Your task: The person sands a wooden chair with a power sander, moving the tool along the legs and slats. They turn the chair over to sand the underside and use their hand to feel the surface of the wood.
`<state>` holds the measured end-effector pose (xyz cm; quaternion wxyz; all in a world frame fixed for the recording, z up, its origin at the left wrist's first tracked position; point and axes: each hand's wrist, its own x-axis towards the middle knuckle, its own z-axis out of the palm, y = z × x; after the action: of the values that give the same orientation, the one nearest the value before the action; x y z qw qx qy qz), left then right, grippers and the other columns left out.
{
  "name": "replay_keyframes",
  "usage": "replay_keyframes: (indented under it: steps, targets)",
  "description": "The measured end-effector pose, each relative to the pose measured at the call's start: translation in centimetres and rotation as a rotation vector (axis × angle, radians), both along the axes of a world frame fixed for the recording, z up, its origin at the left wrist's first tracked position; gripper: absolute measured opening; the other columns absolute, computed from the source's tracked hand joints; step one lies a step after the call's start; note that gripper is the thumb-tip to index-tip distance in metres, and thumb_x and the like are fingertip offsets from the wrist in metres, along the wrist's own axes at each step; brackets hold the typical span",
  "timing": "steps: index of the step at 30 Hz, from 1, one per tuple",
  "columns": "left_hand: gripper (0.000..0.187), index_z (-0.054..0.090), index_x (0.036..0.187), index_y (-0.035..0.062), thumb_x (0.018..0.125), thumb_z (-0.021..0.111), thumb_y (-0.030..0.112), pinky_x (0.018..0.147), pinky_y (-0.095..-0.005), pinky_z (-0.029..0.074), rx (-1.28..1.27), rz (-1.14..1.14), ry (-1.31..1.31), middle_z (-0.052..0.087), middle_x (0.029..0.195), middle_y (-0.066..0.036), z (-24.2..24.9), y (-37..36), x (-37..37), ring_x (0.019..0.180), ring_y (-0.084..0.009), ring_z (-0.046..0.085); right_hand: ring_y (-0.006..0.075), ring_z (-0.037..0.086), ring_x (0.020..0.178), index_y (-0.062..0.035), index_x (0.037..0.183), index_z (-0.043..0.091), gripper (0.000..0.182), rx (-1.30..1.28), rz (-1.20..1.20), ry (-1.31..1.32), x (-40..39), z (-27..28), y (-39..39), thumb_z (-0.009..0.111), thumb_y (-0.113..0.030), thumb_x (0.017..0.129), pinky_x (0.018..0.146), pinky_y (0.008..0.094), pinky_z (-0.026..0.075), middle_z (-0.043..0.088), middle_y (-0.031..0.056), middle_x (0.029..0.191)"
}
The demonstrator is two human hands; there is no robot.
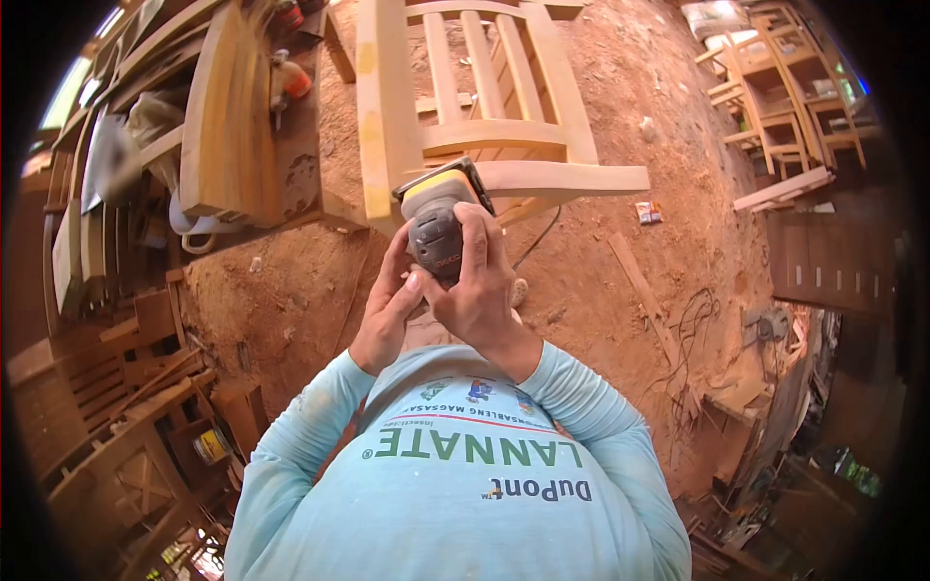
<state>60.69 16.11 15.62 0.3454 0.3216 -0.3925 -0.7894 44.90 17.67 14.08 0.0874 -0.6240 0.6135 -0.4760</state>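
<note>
Both my hands are wrapped round an electric sander (pixel 435 242) with a dark grey body and a yellow band near its pad. My left hand (pixel 386 312) grips the left side of the body, thumb pointing up. From the right, my right hand (pixel 480 286) closes over the sander with its fingers along the side. The sander's pad is against or very near the lower end of a pale wooden chair frame (pixel 387 126); exact contact is hidden. Curved slats (pixel 480 68) run between the chair's posts and rails.
Stacked curved timber parts (pixel 232 126) stand at left, near an orange bottle-like item (pixel 293 79). Chair frames (pixel 780 87) are piled at upper right. A loose plank (pixel 644 300) and tangled cord (pixel 693 329) lie on the dirt floor (pixel 281 300). A small wrapper (pixel 648 213) lies nearby.
</note>
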Motion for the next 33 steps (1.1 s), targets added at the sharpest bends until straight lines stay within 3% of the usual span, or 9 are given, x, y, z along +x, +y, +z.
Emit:
replay_keyframes:
  steps: [2,5,9,10,14,17,21,22,33]
  targets:
    - [0.078,0.016,0.176,0.0115,0.111,0.054,0.031,0.131,-0.0428,0.031,0.002,-0.015,0.001,0.032,0.176,-0.012,0.3,-0.2,-0.6,0.16,-0.0274,0.037,0.0465,0.063,0.126,-0.0009,0.153,0.047,0.087,-0.003,-0.024,-0.017,-0.4,0.0,0.1,0.09,-0.022,0.08,0.101,0.0503,0.058,0.056,0.0258,0.143]
    - [0.079,0.017,0.178,0.0151,0.112,0.06,0.022,0.114,-0.0345,0.045,-0.09,-0.051,0.017,0.056,0.144,-0.007,-1.4,-0.6,-2.5,0.127,-0.0171,0.057,0.0469,0.063,0.126,-0.0006,0.153,0.046,0.087,0.007,-0.128,0.005,-2.1,0.1,0.4,0.089,-0.021,0.08,0.103,0.0501,0.057,0.056,0.0262,0.142]
    - [0.085,0.016,0.178,0.0159,0.11,0.067,0.023,0.1,-0.0299,0.048,-0.043,-0.182,0.018,0.055,0.108,0.001,-0.7,-1.0,-6.0,0.103,-0.0109,0.055,0.0457,0.062,0.126,0.0016,0.152,0.047,0.086,0.013,-0.213,0.018,-5.6,-0.3,1.5,0.09,-0.02,0.081,0.104,0.0505,0.056,0.055,0.0277,0.141]
    - [0.087,0.016,0.178,0.0168,0.109,0.069,0.026,0.102,-0.0313,0.048,-0.062,-0.22,0.01,0.057,0.113,-0.002,-0.8,-1.2,-6.8,0.107,-0.0135,0.058,0.0449,0.062,0.125,0.0023,0.151,0.048,0.084,-0.023,-0.193,0.201,-6.9,-0.2,1.7,0.09,-0.02,0.082,0.103,0.0507,0.055,0.056,0.0273,0.14]
    - [0.092,0.013,0.178,0.0206,0.108,0.071,0.035,0.115,-0.0382,0.046,-0.128,-0.36,-0.04,0.063,0.14,-0.017,-1.3,-1.8,-10.7,0.132,-0.0257,0.06,0.0437,0.064,0.121,0.0038,0.152,0.048,0.083,0.006,-0.317,0.05,-10.2,-0.6,2.4,0.09,-0.02,0.084,0.103,0.0507,0.055,0.06,0.0268,0.135]
    - [0.091,0.012,0.179,0.018,0.11,0.069,0.032,0.105,-0.0322,0.047,-0.149,-0.398,0.023,0.057,0.12,-0.004,-2.0,-1.7,-14.2,0.114,-0.0145,0.058,0.0434,0.065,0.119,0.0047,0.151,0.048,0.083,0.031,-0.371,0.05,-13.4,-1.3,3.1,0.09,-0.021,0.085,0.101,0.0505,0.056,0.06,0.0267,0.134]
    - [0.095,0.01,0.178,0.0177,0.108,0.07,0.041,0.122,-0.0428,0.041,-0.234,-0.475,-0.012,0.052,0.157,-0.019,-2.0,-2.5,-18.8,0.145,-0.0291,0.052,0.0438,0.066,0.114,0.0055,0.15,0.049,0.081,0.039,-0.427,0.127,-17.6,-1.2,3.6,0.09,-0.024,0.086,0.096,0.0503,0.057,0.063,0.0261,0.127]
    - [0.098,0.009,0.178,0.0172,0.107,0.07,0.046,0.127,-0.0467,0.036,-0.206,-0.531,-0.005,0.04,0.169,-0.024,-2.4,-2.8,-20.1,0.155,-0.0346,0.043,0.0438,0.066,0.113,0.0048,0.15,0.048,0.081,0.032,-0.455,0.153,-18.8,-1.5,3.6,0.09,-0.025,0.087,0.094,0.0503,0.057,0.064,0.0259,0.125]
    - [0.103,0.017,0.176,0.0142,0.1,0.076,0.049,0.12,-0.0448,0.045,-0.361,-0.543,0.035,0.054,0.157,-0.024,-3.2,-2.9,-31.6,0.142,-0.0333,0.057,0.0492,0.062,0.125,0.0009,0.152,0.047,0.086,-0.02,-0.726,0.418,-27.1,-0.9,4.6,0.091,-0.033,0.086,0.101,0.0554,0.056,0.06,0.0294,0.135]
